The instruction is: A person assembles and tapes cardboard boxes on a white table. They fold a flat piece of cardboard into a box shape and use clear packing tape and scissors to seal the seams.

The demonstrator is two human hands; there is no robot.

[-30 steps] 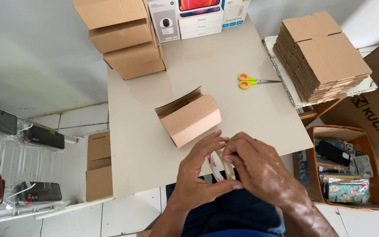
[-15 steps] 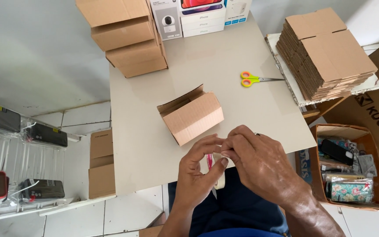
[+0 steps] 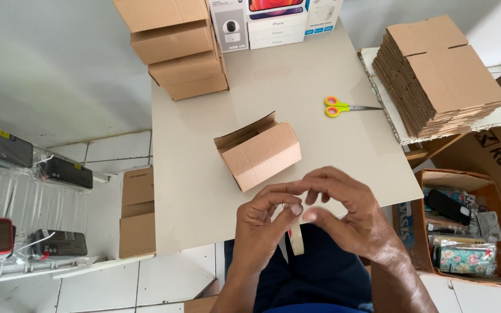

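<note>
Since the earlier frame both hands have risen a little from the counter (image 3: 204, 191) edge. Left hand (image 3: 262, 223) and right hand (image 3: 349, 214) pinch with curled fingers a roll of pale adhesive tape (image 3: 297, 239) hanging between them, just in front of the open brown cardboard box (image 3: 259, 152). Orange-and-green scissors (image 3: 340, 107) lie well apart.

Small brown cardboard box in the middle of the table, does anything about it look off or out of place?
The small brown cardboard box lies tipped on its side, skewed to the edges of the beige table, one flap sticking up. No damage or spill shows.
</note>
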